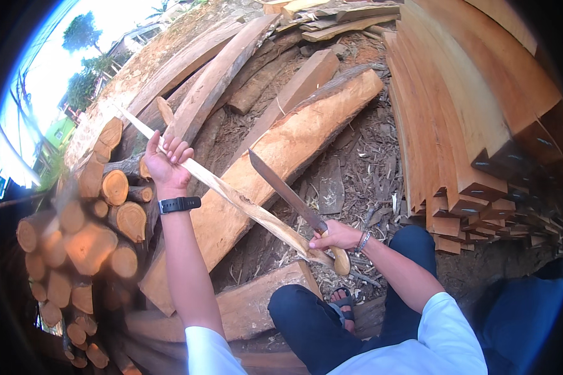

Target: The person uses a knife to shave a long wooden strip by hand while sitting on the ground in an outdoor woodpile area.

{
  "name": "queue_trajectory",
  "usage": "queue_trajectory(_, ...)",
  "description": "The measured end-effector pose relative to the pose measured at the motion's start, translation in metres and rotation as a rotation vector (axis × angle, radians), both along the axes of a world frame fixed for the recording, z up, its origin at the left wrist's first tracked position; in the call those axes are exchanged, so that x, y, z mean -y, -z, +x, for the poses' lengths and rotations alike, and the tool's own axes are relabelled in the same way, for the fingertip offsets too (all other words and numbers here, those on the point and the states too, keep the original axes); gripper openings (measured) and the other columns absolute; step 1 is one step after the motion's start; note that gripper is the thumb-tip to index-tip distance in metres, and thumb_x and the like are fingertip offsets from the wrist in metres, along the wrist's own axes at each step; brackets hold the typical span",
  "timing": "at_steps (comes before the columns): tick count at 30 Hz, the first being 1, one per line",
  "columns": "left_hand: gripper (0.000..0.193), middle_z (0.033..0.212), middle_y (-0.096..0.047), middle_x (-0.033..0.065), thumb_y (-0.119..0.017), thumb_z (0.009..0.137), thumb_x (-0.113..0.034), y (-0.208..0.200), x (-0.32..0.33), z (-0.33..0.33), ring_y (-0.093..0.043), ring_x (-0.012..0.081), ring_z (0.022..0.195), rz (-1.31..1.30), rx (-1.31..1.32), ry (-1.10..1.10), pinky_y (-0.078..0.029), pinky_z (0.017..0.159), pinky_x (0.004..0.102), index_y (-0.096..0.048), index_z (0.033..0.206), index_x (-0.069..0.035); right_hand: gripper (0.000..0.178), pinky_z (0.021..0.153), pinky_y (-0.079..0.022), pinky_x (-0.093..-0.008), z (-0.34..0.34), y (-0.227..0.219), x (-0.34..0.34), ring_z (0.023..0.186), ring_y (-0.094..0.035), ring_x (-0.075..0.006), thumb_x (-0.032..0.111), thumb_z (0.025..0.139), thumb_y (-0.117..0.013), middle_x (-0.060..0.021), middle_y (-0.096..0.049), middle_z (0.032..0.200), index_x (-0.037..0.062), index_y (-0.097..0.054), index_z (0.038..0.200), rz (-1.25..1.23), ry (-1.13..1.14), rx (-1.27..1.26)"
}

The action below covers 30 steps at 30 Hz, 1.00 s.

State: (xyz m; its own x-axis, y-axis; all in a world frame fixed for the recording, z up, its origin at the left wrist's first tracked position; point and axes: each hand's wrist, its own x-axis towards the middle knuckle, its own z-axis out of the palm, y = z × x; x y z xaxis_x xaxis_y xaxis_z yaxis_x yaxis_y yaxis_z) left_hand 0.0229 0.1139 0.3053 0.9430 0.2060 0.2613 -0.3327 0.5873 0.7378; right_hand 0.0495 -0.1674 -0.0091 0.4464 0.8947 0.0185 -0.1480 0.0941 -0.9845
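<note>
My left hand [169, 164], with a dark watch on its wrist, is closed around the upper part of a long, pale, peeled wooden stick [226, 190]. The stick slants from the upper left down toward my right knee and crosses over a thick wooden slab. In my right hand [335, 236] is a machete [286, 190], gripped by its light wooden handle. Its dark blade points up and left, apart from the stick's middle. Near that handle lies the stick's lower end, partly hidden by my right hand.
The thick slab [294, 134] lies diagonally ahead. Cut logs [114, 187] are piled at left, and stacked sawn beams [444, 119] rise at right. Long timbers [222, 69] lie beyond. Wood chips and bark cover the ground [356, 169]. My sandalled foot [343, 305] is below.
</note>
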Motion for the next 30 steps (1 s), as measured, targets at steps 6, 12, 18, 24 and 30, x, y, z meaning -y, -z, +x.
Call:
queue_trajectory(6, 0.037, 0.087, -0.054, 0.0093, -0.051, 0.093, -0.034, 0.033, 0.050, 0.067, -0.052, 0.0181, 0.075, 0.026, 0.066, -0.179, -0.045, 0.065, 0.0277, -0.054, 0.101, 0.002, 0.038, 0.062, -0.041, -0.0256, 0.001, 0.010, 0.023, 0.066, -0.049, -0.0083, 0.026, 0.073, -0.081, 0.0028, -0.052, 0.073, 0.0099, -0.047, 0.073, 0.108, 0.065, 0.033)
queue_trajectory(12, 0.058, 0.133, -0.046, 0.0117, -0.052, 0.092, -0.040, 0.084, 0.104, 0.017, -0.044, 0.0231, 0.120, 0.828, -0.224, -0.517, -0.033, 0.098, 0.0393, -0.040, 0.137, -0.006, 0.024, 0.072, -0.051, -0.0276, 0.001, -0.027, 0.029, 0.083, -0.066, -0.0175, 0.003, 0.080, -0.071, -0.0087, -0.065, 0.086, 0.0054, -0.047, 0.080, 0.195, 0.069, -0.260)
queue_trajectory(18, 0.055, 0.127, -0.053, 0.0122, -0.036, 0.099, -0.045, 0.224, 0.144, -0.116, -0.052, 0.0225, 0.114, 0.493, -0.721, -0.008, -0.039, 0.096, 0.0387, -0.043, 0.134, -0.004, 0.029, 0.074, -0.055, -0.0314, 0.018, -0.059, 0.014, 0.083, -0.067, -0.0192, 0.005, 0.083, -0.068, -0.0124, -0.067, 0.091, -0.0054, -0.057, 0.107, 0.219, 0.038, -0.264)
queue_trajectory(24, 0.046, 0.111, -0.061, 0.0121, -0.032, 0.102, -0.038, 0.260, 0.180, -0.098, -0.062, 0.0214, 0.097, 0.214, -0.497, 0.222, -0.048, 0.084, 0.0338, -0.049, 0.123, -0.001, 0.035, 0.077, -0.055, -0.0333, 0.014, -0.084, 0.000, 0.087, -0.067, -0.0225, 0.009, 0.083, -0.069, -0.0148, -0.066, 0.095, -0.0064, -0.054, 0.110, 0.279, 0.022, -0.397)
queue_trajectory(30, 0.054, 0.066, -0.049, -0.0004, -0.034, 0.097, -0.057, 0.269, 0.174, -0.080, -0.046, 0.0103, 0.049, 0.234, -0.701, -0.014, -0.039, 0.047, 0.0243, -0.053, 0.087, -0.008, 0.023, 0.080, -0.057, -0.0350, 0.038, -0.051, 0.003, 0.090, -0.066, -0.0212, 0.005, 0.083, -0.069, -0.0151, -0.065, 0.099, 0.0062, -0.046, 0.079, 0.183, 0.249, -0.334)
